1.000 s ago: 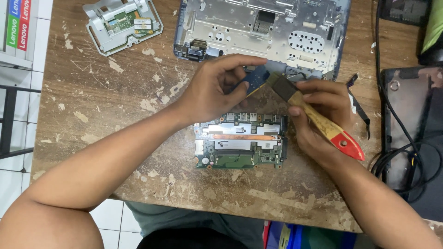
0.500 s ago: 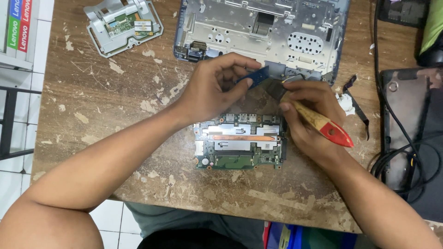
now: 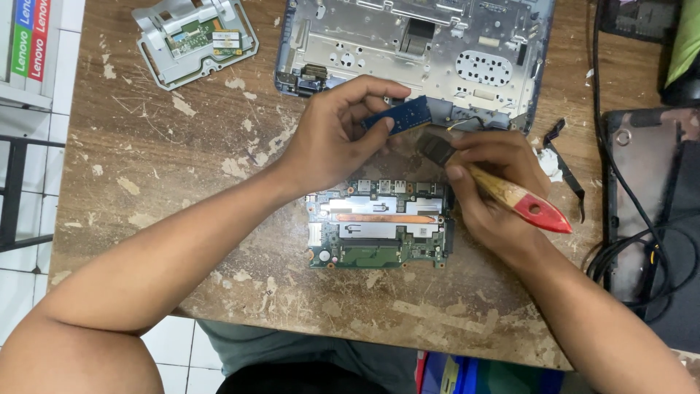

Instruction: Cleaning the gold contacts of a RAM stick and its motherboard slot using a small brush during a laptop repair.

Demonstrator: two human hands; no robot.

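My left hand pinches a small blue circuit board above the worn wooden table. My right hand grips a paintbrush with a wooden handle and red end; its dark bristles touch the blue board's right end. A green laptop motherboard with a copper heat pipe lies flat just below both hands. Behind them lies an opened laptop chassis, silver inside with a blue rim.
A silver bracket holding a small green board sits at the back left. A black strip part and white scrap lie right of the brush. Dark devices with black cables fill the right edge. Coloured boxes stand at left.
Both hands have shifted slightly up and toward the chassis. The blue board now shows more of its face, and the brush bristles stay against it.
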